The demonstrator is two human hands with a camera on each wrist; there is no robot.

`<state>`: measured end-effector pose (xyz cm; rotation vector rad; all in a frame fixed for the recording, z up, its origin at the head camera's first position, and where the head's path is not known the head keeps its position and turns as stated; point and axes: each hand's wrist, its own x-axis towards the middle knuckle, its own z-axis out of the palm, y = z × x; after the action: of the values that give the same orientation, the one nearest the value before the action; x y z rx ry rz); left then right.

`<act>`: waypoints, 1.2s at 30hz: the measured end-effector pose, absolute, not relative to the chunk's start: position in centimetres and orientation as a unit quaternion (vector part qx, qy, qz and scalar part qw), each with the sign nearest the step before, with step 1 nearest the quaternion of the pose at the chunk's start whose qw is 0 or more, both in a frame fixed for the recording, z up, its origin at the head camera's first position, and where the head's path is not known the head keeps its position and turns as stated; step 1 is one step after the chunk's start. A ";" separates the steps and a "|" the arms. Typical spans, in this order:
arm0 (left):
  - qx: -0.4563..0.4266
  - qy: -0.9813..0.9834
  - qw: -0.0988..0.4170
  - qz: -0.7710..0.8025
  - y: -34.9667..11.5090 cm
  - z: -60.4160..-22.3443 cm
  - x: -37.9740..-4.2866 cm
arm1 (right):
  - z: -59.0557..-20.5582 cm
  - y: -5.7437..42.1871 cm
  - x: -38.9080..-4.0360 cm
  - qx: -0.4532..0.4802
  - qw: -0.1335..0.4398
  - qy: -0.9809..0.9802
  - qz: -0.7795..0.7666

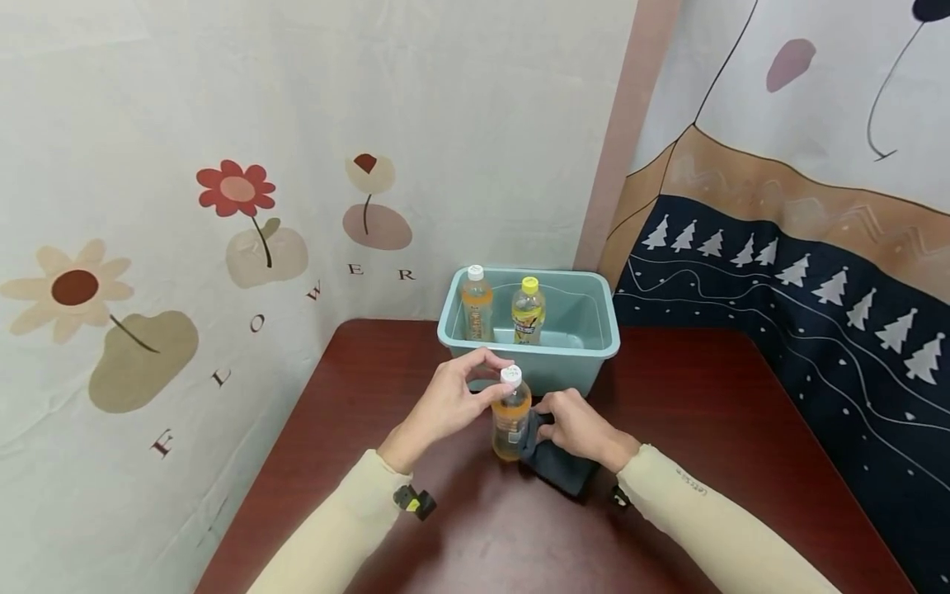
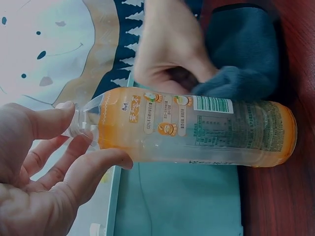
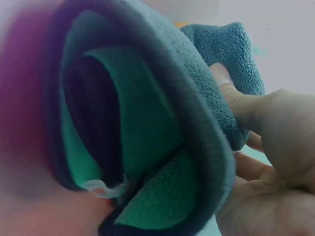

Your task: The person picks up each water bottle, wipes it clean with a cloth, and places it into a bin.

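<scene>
A clear plastic bottle (image 1: 510, 433) of orange-tinted drink with a white cap stands upright on the table. Its printed label and barcode face the left wrist camera, where the bottle (image 2: 197, 128) appears lying sideways. My left hand (image 1: 444, 398) pinches it by the cap and neck, thumb on one side and fingers on the other. On the bottle's right, my right hand (image 1: 579, 425) grips a dark grey-blue cloth (image 1: 560, 466). A bunched corner of it touches the bottle's side, while the rest hangs down toward the tabletop. In the right wrist view the folded cloth (image 3: 197, 88) covers most of the picture.
Behind the hands, a light blue plastic tub (image 1: 571, 371) stands at the table's back edge. Inside are a white-capped bottle (image 1: 477, 309) and a yellow-capped bottle (image 1: 529, 313). The dark red table (image 1: 356, 388) meets printed fabric hangings (image 1: 475, 165) at the back and right.
</scene>
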<state>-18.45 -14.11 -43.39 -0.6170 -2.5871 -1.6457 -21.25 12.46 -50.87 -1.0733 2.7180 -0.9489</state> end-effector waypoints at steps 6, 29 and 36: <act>-0.194 -0.830 0.006 -0.523 -14.1 -43.5 -18.5 | -47.3 12.6 -21.0 -0.344 -0.004 0.887 -0.307; -0.211 -0.825 0.010 -0.524 -14.1 -43.5 -18.5 | -42.2 11.1 -19.9 -0.330 -0.076 0.883 -0.326; -0.212 -0.824 0.006 -0.526 -14.2 -43.5 -18.6 | -42.1 11.0 -20.0 -0.328 -0.069 0.894 -0.297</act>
<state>-18.63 -14.15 -43.54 -0.6628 -2.5775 -1.6469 -20.02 11.04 -42.06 -1.0781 2.9396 -0.9759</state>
